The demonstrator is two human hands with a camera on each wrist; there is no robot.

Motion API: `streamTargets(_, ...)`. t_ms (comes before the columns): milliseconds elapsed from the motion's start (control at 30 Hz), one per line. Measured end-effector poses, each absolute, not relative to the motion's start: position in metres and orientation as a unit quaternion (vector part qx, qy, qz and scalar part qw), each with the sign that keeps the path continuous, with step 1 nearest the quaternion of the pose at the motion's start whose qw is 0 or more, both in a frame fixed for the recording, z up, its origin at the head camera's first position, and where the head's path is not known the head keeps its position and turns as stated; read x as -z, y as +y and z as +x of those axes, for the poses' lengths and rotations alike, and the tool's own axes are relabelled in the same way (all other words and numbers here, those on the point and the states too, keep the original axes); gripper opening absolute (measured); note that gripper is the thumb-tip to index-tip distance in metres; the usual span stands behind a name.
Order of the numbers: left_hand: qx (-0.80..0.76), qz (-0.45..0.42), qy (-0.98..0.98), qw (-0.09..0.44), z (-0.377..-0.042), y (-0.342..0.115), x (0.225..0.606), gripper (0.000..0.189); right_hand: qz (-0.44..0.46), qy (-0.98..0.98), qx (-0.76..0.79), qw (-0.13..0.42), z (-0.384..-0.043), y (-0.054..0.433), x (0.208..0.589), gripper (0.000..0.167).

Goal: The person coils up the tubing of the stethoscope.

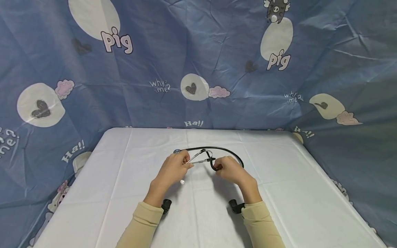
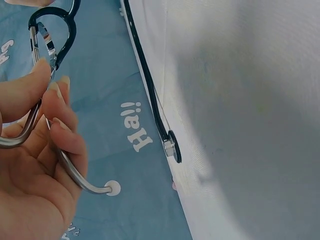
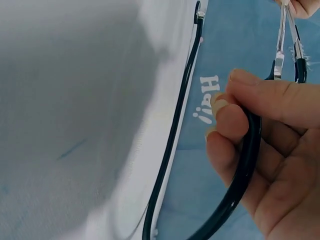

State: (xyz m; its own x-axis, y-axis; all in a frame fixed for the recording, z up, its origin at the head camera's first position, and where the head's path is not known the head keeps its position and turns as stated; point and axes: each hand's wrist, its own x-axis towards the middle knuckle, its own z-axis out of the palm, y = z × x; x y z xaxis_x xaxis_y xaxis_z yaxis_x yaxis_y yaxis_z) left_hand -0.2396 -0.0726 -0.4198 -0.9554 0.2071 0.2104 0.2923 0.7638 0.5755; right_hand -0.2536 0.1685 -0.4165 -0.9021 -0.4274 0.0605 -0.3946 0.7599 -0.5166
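Note:
A stethoscope with black tubing (image 1: 227,150) is held between both hands over the white table. My left hand (image 1: 174,167) pinches its two metal ear tubes (image 2: 75,172) with thumb and fingers. One white eartip (image 2: 113,188) sticks out past the fingers in the left wrist view. My right hand (image 1: 231,168) grips the black tubing just below the fork, with the thumb and fingers curled round it in the right wrist view. From there the tube loops round and back to the chest piece (image 2: 171,146), which lies near the far side of the table.
The white-covered table (image 1: 130,193) fills the lower view. Behind and beside it hangs a blue printed cloth (image 1: 161,62). Each wrist carries a small black camera mount, one by the left sleeve (image 1: 166,205) and one by the right (image 1: 236,206).

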Motion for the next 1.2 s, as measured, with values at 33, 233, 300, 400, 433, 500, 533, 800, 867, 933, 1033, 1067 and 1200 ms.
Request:
streamTargets(33, 0.315, -0.132, -0.937, 0.070, -0.240, -0.072, 0.420, 0.021, -0.216, 0.938, 0.270, 0.031, -0.253, 0.168, 0.416, 0.020)
streamTargets(233, 0.307, -0.128, -0.939, 0.084, -0.240, -0.071, 0.420, 0.019, -0.217, 0.937, 0.272, 0.040, -0.251, 0.162, 0.415, 0.011)
streamTargets(300, 0.304, -0.129, -0.940, 0.089, -0.240, -0.070, 0.421, 0.019, -0.228, 0.934, 0.271, 0.043, -0.250, 0.160, 0.414, 0.005)
streamTargets(400, 0.300, -0.127, -0.941, 0.093, -0.240, -0.069, 0.421, 0.019, -0.238, 0.932, 0.269, 0.053, -0.249, 0.157, 0.414, 0.007)
streamTargets(433, 0.299, -0.126, -0.941, 0.094, -0.240, -0.069, 0.421, 0.019, -0.237, 0.932, 0.269, 0.057, -0.249, 0.156, 0.414, 0.009)
streamTargets(500, 0.297, -0.124, -0.942, 0.094, -0.240, -0.069, 0.420, 0.019, -0.235, 0.931, 0.273, 0.064, -0.248, 0.155, 0.414, 0.011)
streamTargets(533, 0.297, -0.123, -0.942, 0.094, -0.240, -0.068, 0.420, 0.019, -0.236, 0.929, 0.276, 0.066, -0.248, 0.155, 0.414, 0.011)
streamTargets(800, 0.294, -0.123, -0.944, 0.089, -0.239, -0.067, 0.420, 0.018, -0.269, 0.915, 0.291, 0.083, -0.246, 0.150, 0.411, 0.036)
streamTargets(867, 0.292, -0.123, -0.944, 0.090, -0.239, -0.067, 0.420, 0.018, -0.272, 0.910, 0.298, 0.093, -0.245, 0.149, 0.410, 0.038)
streamTargets(933, 0.290, -0.123, -0.944, 0.092, -0.239, -0.067, 0.420, 0.019, -0.273, 0.909, 0.300, 0.098, -0.244, 0.148, 0.410, 0.037)
streamTargets(1033, 0.289, -0.123, -0.945, 0.094, -0.239, -0.066, 0.420, 0.019, -0.276, 0.906, 0.305, 0.103, -0.243, 0.146, 0.409, 0.038)
streamTargets(1067, 0.289, -0.124, -0.945, 0.094, -0.239, -0.066, 0.420, 0.020, -0.278, 0.904, 0.307, 0.104, -0.243, 0.146, 0.409, 0.037)
streamTargets(1200, 0.286, -0.130, -0.944, 0.099, -0.238, -0.064, 0.420, 0.020, -0.281, 0.900, 0.313, 0.112, -0.242, 0.143, 0.409, 0.034)
